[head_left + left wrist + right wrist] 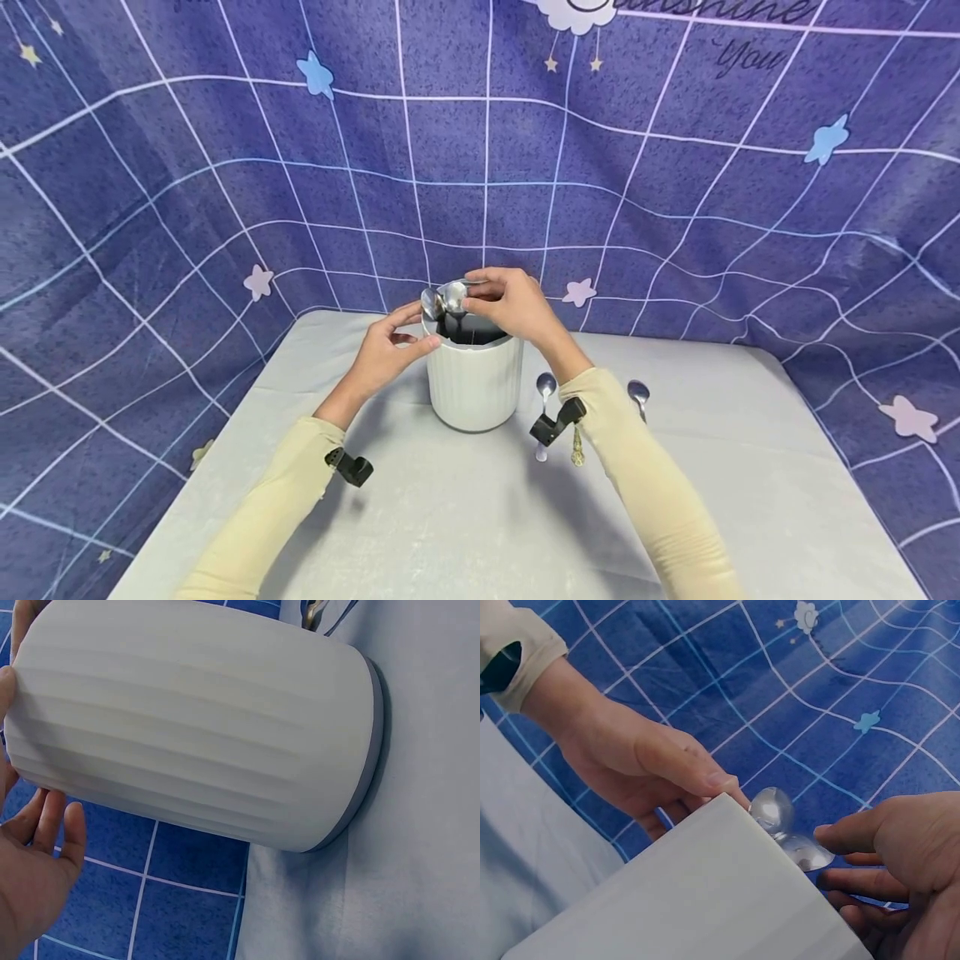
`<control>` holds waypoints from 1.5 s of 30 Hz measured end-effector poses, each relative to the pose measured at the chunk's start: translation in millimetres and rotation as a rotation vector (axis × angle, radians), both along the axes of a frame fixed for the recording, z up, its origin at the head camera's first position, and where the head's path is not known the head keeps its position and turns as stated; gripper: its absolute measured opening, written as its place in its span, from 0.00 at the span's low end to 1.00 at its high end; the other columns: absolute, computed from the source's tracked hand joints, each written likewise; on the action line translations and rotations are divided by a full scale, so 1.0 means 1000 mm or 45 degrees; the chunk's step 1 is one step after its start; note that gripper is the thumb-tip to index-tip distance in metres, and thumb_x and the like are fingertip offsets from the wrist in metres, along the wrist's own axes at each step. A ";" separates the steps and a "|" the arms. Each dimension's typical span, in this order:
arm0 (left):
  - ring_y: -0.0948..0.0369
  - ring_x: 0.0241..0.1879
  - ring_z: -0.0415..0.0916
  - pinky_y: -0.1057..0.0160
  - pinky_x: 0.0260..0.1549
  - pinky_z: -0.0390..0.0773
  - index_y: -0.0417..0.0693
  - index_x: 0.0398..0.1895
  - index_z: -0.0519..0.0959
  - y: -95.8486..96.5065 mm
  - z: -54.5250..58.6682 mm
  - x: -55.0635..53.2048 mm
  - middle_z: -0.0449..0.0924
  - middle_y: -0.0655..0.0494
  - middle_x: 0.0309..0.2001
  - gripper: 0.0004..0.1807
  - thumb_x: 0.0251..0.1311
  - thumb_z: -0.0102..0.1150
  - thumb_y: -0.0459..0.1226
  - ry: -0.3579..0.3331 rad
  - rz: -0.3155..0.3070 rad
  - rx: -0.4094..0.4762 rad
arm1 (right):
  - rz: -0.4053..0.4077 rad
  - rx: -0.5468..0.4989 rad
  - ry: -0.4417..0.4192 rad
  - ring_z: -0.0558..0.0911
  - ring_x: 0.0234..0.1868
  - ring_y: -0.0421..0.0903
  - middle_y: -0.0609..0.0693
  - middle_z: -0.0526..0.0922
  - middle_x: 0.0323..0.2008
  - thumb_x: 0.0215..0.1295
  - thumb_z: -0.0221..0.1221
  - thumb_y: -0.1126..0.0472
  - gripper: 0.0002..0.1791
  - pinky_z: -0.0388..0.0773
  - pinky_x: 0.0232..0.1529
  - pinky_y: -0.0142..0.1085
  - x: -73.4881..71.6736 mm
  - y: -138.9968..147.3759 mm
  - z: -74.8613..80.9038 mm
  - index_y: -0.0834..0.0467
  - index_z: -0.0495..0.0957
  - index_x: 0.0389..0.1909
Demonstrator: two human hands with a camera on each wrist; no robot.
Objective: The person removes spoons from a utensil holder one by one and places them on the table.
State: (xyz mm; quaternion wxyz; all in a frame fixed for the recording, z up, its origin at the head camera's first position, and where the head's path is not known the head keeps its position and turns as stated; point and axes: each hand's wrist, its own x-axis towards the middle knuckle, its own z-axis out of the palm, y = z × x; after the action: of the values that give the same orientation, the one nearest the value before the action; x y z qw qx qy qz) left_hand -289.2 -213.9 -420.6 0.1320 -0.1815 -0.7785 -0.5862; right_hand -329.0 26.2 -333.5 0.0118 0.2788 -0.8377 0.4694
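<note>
A tall white ribbed canister (474,383) with a dark inside stands upright on the table. Two metal spoons rise from its mouth, bowls up: the left spoon (431,305) leans against the rim, the right spoon (455,297) is beside it. My left hand (386,354) grips the canister at its left, thumb over the near rim and fingers along the side. My right hand (517,304) is above the right part of the mouth, its thumb and fingertips around the right spoon's bowl (806,853). The spoon handles are mostly hidden inside the canister.
Right of the canister, a spoon (546,384) and another spoon (639,392) lie on the pale tablecloth (420,517), partly under my right forearm. A gold ornate handle (577,450) shows beside my sleeve. A blue gridded curtain (450,142) hangs behind.
</note>
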 end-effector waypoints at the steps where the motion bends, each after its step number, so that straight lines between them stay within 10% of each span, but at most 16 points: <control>1: 0.49 0.63 0.72 0.67 0.49 0.80 0.43 0.72 0.72 0.000 -0.001 0.000 0.72 0.46 0.70 0.34 0.61 0.70 0.31 0.001 -0.001 0.001 | -0.005 0.008 0.003 0.88 0.49 0.46 0.53 0.89 0.48 0.66 0.69 0.59 0.22 0.86 0.48 0.38 0.000 -0.001 -0.001 0.59 0.81 0.60; 24: 0.52 0.63 0.72 0.66 0.49 0.80 0.45 0.71 0.73 0.000 -0.002 0.001 0.72 0.49 0.70 0.34 0.61 0.71 0.34 -0.005 0.021 -0.015 | -0.078 0.108 0.032 0.88 0.42 0.43 0.48 0.91 0.39 0.65 0.70 0.59 0.16 0.83 0.42 0.36 0.004 -0.005 -0.002 0.57 0.86 0.53; 45: 0.50 0.63 0.72 0.65 0.49 0.79 0.44 0.71 0.73 0.002 0.000 0.001 0.73 0.47 0.70 0.34 0.61 0.71 0.32 -0.004 0.031 -0.032 | 0.061 -0.106 -0.053 0.89 0.43 0.45 0.53 0.90 0.41 0.67 0.66 0.66 0.14 0.84 0.47 0.39 0.004 0.001 -0.002 0.59 0.84 0.53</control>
State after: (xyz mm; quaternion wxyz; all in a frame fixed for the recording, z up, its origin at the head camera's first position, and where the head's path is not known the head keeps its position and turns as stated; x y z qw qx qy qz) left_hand -288.0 -212.4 -420.2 0.1354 -0.1728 -0.7883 -0.5748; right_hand -324.7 27.5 -335.5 -0.0053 0.2884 -0.8105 0.5098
